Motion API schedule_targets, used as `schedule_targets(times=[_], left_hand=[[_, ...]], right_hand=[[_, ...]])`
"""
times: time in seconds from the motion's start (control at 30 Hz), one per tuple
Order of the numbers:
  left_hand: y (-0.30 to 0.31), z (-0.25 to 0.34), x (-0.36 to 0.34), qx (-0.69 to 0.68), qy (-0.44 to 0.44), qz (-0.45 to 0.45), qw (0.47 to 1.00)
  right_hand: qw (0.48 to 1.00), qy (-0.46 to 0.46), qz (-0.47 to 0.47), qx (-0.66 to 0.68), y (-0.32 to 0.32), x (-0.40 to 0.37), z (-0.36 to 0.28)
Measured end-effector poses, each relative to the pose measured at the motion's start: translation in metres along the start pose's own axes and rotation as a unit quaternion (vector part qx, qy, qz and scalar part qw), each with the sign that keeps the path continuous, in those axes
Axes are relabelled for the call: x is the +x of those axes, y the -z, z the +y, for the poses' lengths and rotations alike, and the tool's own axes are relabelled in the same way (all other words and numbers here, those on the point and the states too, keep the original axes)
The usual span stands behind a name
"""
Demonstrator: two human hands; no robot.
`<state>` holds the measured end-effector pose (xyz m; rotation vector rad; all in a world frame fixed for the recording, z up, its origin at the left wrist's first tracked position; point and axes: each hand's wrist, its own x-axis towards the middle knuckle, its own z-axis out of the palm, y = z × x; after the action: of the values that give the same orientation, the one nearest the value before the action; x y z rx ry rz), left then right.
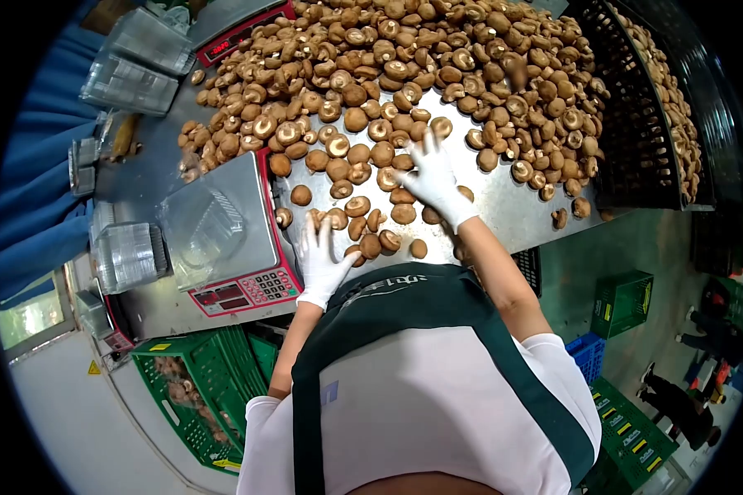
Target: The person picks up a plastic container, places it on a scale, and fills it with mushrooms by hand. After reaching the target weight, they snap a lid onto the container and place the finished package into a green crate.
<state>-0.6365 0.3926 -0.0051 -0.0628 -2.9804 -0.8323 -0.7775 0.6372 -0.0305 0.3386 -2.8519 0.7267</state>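
Shiitake mushrooms (371,91) with brown caps and pale stems lie heaped across the metal table (504,219), thinning out toward my body. My left hand (324,262), in a white glove, is at the near edge of the loose mushrooms, beside the scale. Its fingers stretch forward and touch or nearly touch a few caps; none is gripped. Farther forward, my right hand (434,183), also gloved in white, reaches over the scattered mushrooms with fingers spread. A mushroom (442,127) is just beyond its fingertips. Whether its palm touches any is hidden.
Left of my hands is a red-edged digital scale (264,287) bearing a transparent plastic tray (206,227). Stacked plastic containers (132,256) stand farther left. A black crate (648,107) of mushrooms borders the right. Green crates (194,396) sit below; people (677,404) are at far right.
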Motion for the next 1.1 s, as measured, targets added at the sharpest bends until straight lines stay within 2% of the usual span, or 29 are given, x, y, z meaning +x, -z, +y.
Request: schedule_targets(times=[0.03, 0.07, 0.17, 0.33, 0.37, 0.43, 0.5, 0.53, 0.57, 0.67, 0.73, 0.77, 0.8, 0.83, 0.87, 0.9, 0.97, 1.03, 1.1], left_hand=[[-0.002, -0.002, 0.002, 0.036, -0.032, -0.010, 0.999], [-0.003, -0.001, 0.004, 0.000, -0.037, -0.003, 0.999], [0.000, 0.003, 0.010, 0.001, -0.052, -0.019, 0.998], [0.003, -0.005, 0.009, 0.005, -0.075, -0.022, 0.997], [0.001, -0.007, 0.009, 0.007, -0.072, -0.023, 0.997], [-0.004, -0.009, 0.010, -0.011, -0.070, -0.015, 0.997], [-0.004, -0.008, 0.015, -0.008, -0.072, -0.017, 0.997], [-0.004, -0.008, 0.016, -0.018, -0.065, -0.016, 0.998], [-0.003, -0.007, 0.017, -0.029, -0.057, -0.014, 0.998], [-0.001, -0.008, 0.016, -0.039, -0.054, 0.016, 0.998], [0.005, -0.007, 0.010, -0.059, -0.022, 0.026, 0.998], [0.007, -0.008, 0.004, -0.071, -0.001, 0.029, 0.997], [0.011, -0.008, 0.000, -0.089, 0.013, 0.026, 0.996], [0.014, -0.008, -0.004, -0.088, 0.019, 0.019, 0.996], [0.014, -0.009, -0.009, -0.095, 0.026, 0.012, 0.995], [0.014, -0.009, -0.011, -0.103, 0.031, 0.005, 0.994], [0.012, -0.011, -0.013, -0.097, 0.030, -0.015, 0.995], [0.008, -0.008, -0.013, -0.093, 0.027, -0.036, 0.995], [0.007, -0.001, -0.007, -0.059, 0.020, -0.068, 0.996]], right_hand=[[0.999, 0.023, -0.019, -0.031, -0.006, -0.005, -0.012], [0.997, 0.049, -0.059, -0.031, -0.001, -0.006, -0.022], [0.976, 0.094, -0.152, 0.125, 0.007, -0.024, -0.026], [0.983, 0.025, -0.128, 0.128, 0.031, -0.037, -0.016], [0.985, 0.023, -0.087, 0.148, 0.033, -0.034, -0.021], [0.986, 0.023, -0.086, 0.139, 0.029, -0.021, -0.035], [0.981, 0.109, -0.092, 0.134, 0.015, -0.004, -0.053], [0.980, 0.146, -0.106, 0.080, 0.005, 0.002, -0.065], [0.974, 0.161, -0.159, -0.002, -0.017, 0.006, -0.069], [0.968, 0.166, -0.186, -0.036, -0.030, 0.017, -0.078], [0.966, 0.081, -0.179, 0.168, -0.002, 0.017, -0.076], [0.972, 0.030, -0.146, 0.184, 0.018, 0.011, -0.071], [0.945, -0.031, -0.190, 0.265, 0.039, 0.004, -0.054], [0.948, -0.079, -0.198, 0.238, 0.070, -0.005, -0.040], [0.928, -0.143, -0.238, 0.249, 0.101, -0.014, -0.023], [0.935, -0.119, -0.265, 0.202, 0.117, -0.029, 0.010], [0.938, -0.138, -0.293, 0.120, 0.173, -0.063, 0.038], [0.893, -0.231, -0.380, 0.060, 0.206, -0.096, 0.057], [0.924, -0.223, -0.308, -0.032, 0.210, -0.128, 0.068]])
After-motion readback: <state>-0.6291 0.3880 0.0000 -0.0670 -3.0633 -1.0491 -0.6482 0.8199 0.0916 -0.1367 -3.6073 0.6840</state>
